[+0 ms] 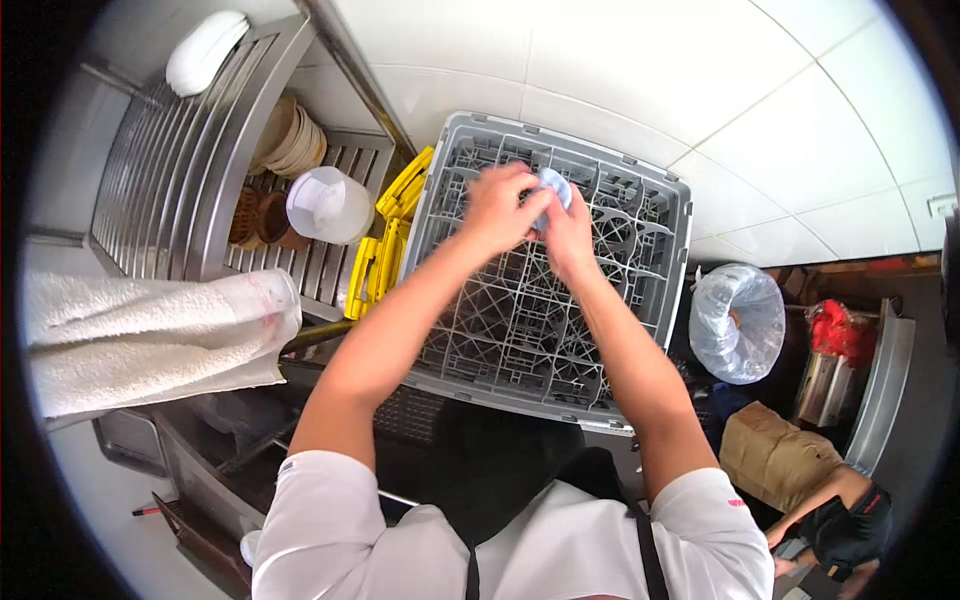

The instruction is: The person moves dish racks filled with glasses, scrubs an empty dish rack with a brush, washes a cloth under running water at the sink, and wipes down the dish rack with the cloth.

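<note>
Both my hands meet above the far middle part of a grey dish rack (465, 330) with a grid of compartments. Between them is a small light-blue cloth (553, 184). My right hand (565, 230) has its fingers closed on the cloth from the right side. My left hand (497, 208) is on the cloth's left side; it is blurred by motion, with thumb and fingers bent toward the cloth, and its exact hold cannot be made out.
Metal shelves (205, 130) at the left hold bowls and a white tub (330, 205). Yellow plastic pieces (378, 265) flank the rack. A white towel (160, 335) hangs at left. A plastic-lined bin (737, 325) stands right; a person (850, 520) is at the lower right.
</note>
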`<state>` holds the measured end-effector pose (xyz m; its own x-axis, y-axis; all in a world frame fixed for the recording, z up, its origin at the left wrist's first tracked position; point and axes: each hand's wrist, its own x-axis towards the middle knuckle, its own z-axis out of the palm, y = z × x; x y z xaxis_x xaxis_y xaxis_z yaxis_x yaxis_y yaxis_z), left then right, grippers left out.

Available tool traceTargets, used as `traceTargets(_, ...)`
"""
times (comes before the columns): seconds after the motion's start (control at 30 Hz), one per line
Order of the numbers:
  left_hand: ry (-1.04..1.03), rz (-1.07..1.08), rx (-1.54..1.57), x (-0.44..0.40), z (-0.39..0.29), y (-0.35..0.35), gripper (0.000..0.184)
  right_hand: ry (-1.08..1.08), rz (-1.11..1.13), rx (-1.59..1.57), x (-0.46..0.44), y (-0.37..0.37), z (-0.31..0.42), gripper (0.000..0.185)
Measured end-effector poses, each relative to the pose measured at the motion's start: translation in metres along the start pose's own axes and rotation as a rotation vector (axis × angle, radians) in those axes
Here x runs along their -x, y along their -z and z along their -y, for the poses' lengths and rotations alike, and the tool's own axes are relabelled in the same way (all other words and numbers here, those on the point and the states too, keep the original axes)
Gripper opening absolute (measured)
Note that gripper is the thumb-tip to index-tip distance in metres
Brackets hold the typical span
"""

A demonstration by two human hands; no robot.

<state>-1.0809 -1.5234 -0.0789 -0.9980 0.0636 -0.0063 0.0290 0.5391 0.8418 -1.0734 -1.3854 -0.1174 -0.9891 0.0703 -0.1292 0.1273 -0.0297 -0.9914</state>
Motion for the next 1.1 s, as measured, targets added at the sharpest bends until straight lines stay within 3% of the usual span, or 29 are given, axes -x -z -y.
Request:
traceTargets(0.07,-0.312,-0.307,-0.663,0.003,0.024,0.040,0.034,0.039,0.027,0.414,-0.022,-0.008,0.012,0.033)
traceTargets(0.13,0.141,-0.272,-0.801,-0.009,0.081,0.048,0.055,0.200,-0.040,0.722,-0.046,-0.025,0.037,0.030)
traceTargets(0.17,0.220,-0.209,-0.713,-0.007,0.090,0.052,0.058,0.308,-0.031,0.754,-0.067,-0.036,0.037,0.027)
traceTargets(0.23,0.360,-0.090,-0.530,-0.009,0.105,0.056,0.066,1.021,0.015,1.010,-0.107,-0.055,0.042,0.026)
traceTargets(0.33,0.299,-0.128,-0.546,-0.013,0.125,0.049,0.062,1.372,0.539,1.444,-0.165,-0.065,0.029,0.030)
traceTargets(0.37,0.293,-0.115,-0.535,-0.013,0.120,0.052,0.054,1.427,0.593,1.570,-0.171,-0.066,0.024,0.033)
traceTargets(0.47,0.331,-0.147,-0.532,-0.018,0.129,0.047,0.059,1.488,0.664,1.782,-0.171,-0.057,0.026,0.033)
traceTargets(0.5,0.321,-0.154,-0.500,-0.016,0.129,0.047,0.043,1.519,0.776,1.839,-0.175,-0.046,0.026,0.035)
traceTargets(0.63,0.279,-0.168,-0.532,-0.013,0.126,0.050,0.025,1.596,0.849,1.904,-0.178,-0.055,0.031,0.028)
traceTargets(0.77,0.286,-0.153,-0.529,-0.014,0.127,0.050,0.034,1.531,0.789,1.971,-0.172,-0.117,0.029,0.024)
traceTargets(0.97,0.275,-0.173,-0.496,-0.013,0.126,0.051,0.024,1.551,0.817,2.032,-0.172,-0.055,0.027,0.031)
traceTargets(1.1,0.274,-0.188,-0.512,-0.011,0.126,0.048,0.024,1.552,0.800,2.020,-0.172,-0.096,0.029,0.033)
